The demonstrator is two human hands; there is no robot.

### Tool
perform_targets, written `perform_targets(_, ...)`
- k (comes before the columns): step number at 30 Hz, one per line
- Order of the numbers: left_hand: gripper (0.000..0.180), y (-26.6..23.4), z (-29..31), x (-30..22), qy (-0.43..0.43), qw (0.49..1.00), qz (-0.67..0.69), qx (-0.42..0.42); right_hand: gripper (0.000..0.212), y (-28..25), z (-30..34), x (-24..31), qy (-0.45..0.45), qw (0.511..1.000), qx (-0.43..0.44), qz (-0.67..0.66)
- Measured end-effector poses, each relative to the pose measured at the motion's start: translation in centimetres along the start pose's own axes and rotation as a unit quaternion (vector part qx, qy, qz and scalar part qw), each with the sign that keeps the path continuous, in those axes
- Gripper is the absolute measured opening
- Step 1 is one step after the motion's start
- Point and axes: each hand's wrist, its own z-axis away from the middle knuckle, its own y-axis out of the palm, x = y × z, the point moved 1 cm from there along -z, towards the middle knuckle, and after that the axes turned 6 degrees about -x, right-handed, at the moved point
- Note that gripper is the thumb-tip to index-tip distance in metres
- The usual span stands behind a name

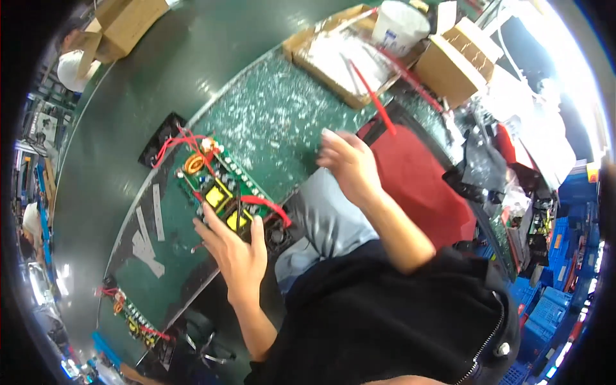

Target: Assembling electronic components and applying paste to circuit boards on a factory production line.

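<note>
A green circuit board [226, 179] lies on the bench in front of me, carrying yellow-topped transformers [217, 195], an orange wire coil [194, 163] and red wires. A black fan [280, 236] sits at its near end, and a dark square part [162, 138] at its far end. My left hand [234, 256] is open, its fingers spread at the board's near left edge; whether the fingertips touch it is hard to tell. To the right, my right hand [350, 165] is raised near the bench edge, slightly blurred, its fingers loosely bent with nothing visible in them.
At the back right stand a shallow cardboard tray [354, 101] with white material, a white bucket [401, 29] and a cardboard box [451, 70]. White strips [158, 213] lie left of the board. Another board [136, 316] is at lower left; blue crates [545, 317] stand at right.
</note>
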Motion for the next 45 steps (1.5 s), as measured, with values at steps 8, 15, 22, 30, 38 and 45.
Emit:
perform_targets(8,0.097,1.8,-1.3,-4.1,-0.037,0.986,-0.135,-0.091,0.041,-4.5,-4.0,7.1,-0.436,0.879,-0.154,0.115)
perform_targets(15,0.097,1.7,-1.5,-3.3,-0.034,0.984,-0.15,-0.093,0.018,-1.9,-9.0,14.2,-0.588,0.653,-0.119,0.462)
perform_targets(22,0.098,0.6,-1.3,-2.0,-0.006,0.987,-0.113,-0.11,0.024,-1.8,-8.9,17.2,-0.504,0.581,-0.096,0.633)
perform_targets(30,0.103,0.0,-1.8,-1.7,0.002,0.991,-0.108,-0.074,0.028,-3.8,-8.8,17.7,-0.502,0.636,-0.116,0.575)
perform_targets(38,0.116,-0.1,-1.6,-0.9,-0.01,0.988,-0.13,-0.085,0.028,-3.1,-4.0,12.3,-0.296,0.941,-0.076,0.144)
perform_targets(45,0.118,-0.3,-1.9,-1.0,0.0,0.988,-0.134,-0.074,0.012,-0.7,0.7,3.9,-0.236,0.968,0.027,0.075)
